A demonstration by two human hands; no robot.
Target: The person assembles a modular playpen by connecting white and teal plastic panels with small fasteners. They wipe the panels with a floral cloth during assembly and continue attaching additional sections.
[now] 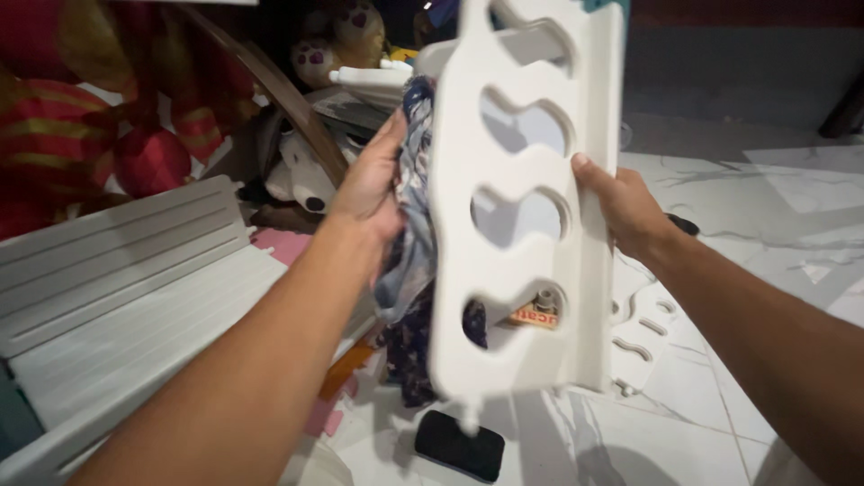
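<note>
I hold a white plastic panel point(459, 270) with several wavy cut-out holes upright in front of me. My right hand point(625, 207) grips its right edge, thumb on the front face. My left hand point(369, 184) is behind the panel's left edge, pressed against a dark blue patterned cloth point(409, 261) that hangs down beside the panel. Whether the left hand also grips the panel is hidden by the cloth.
A white slatted panel point(126, 288) lies at the left. Red and gold fabric point(81, 126) and plush toys point(301, 175) pile up behind it. A black pad point(459, 445) and another white cut-out piece point(643, 337) rest on the white marble floor point(774, 225).
</note>
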